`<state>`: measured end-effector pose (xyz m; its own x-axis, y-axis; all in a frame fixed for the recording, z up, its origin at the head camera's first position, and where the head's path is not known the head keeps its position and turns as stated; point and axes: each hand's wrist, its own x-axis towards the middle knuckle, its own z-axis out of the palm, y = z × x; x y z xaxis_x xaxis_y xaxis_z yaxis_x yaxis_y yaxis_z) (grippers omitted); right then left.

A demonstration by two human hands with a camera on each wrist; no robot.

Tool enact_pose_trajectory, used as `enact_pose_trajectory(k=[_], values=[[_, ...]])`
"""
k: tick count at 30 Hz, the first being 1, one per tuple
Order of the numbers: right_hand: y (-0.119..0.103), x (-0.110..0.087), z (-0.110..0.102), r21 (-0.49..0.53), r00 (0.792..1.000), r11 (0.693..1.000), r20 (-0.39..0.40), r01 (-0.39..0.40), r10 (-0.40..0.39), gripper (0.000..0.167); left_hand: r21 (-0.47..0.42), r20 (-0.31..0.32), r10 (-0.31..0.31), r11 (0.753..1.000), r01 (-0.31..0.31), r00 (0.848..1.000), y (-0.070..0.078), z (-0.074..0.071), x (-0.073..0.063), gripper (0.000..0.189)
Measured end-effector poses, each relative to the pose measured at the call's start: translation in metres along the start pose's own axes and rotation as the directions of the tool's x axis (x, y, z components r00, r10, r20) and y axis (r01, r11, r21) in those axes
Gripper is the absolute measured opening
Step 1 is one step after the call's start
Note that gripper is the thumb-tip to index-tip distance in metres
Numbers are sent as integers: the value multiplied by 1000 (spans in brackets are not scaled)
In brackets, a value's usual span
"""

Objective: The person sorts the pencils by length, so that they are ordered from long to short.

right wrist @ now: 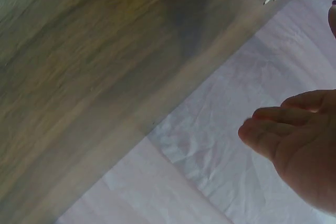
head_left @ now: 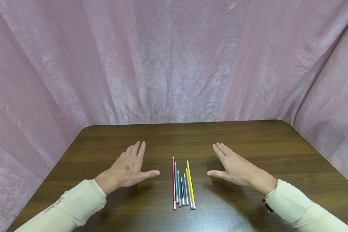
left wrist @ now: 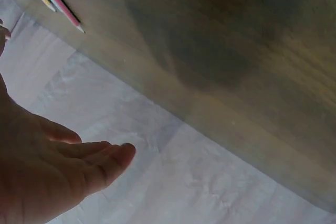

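Nearest the camera are your 2 pale sleeves, the left sleeve [head_left: 72,206] with dark, unreadable lettering on it and the right sleeve [head_left: 295,206] with a small black object [head_left: 267,205] showing under its cuff. Your left hand [head_left: 127,170] is held over the left half of the table [head_left: 162,135], its fingers extended toward the far edge, its thumb standing well apart from them, and nothing in its grasp. Your right hand [head_left: 237,169] mirrors it over the right half: 4 fingers out straight and close together, thumb apart, nothing held. Both thumbs point inward at the 7 pencils between your hands, and neither touches them.

The pencils lie about midway between the table's left and right edges, side by side, sharpened tips toward the far edge and eraser ends toward you. The red pencil [head_left: 173,183] is at the left end of the row, the short navy pencil [head_left: 182,191] near the middle and a yellow pencil [head_left: 190,185] at the right end, slightly slanted. Their eraser ends sit roughly level; their tips are staggered. Beyond the table's far edge and its 2 rounded corners, your view fills with a pink curtain [head_left: 174,64].
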<state>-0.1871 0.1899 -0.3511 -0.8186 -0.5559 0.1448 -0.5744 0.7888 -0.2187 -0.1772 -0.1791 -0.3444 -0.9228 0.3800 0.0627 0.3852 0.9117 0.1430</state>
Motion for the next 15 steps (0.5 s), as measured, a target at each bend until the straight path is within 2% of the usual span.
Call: enact_pose_trajectory(k=[4, 8, 15], values=[[-5, 2, 5, 34, 1000, 999, -19, 7, -7, 87, -17, -41, 31, 999, -31, 999, 5, 7, 3, 111], [-12, 6, 7, 83, 1000, 997, -23, -9, 11, 72, -75, -62, 32, 997, -37, 998, 11, 12, 6, 101], [-20, 16, 11, 242, 1000, 970, -9, -26, 29, 52, -232, -16, -37, 972, 32, 999, 24, 16, 12, 90]])
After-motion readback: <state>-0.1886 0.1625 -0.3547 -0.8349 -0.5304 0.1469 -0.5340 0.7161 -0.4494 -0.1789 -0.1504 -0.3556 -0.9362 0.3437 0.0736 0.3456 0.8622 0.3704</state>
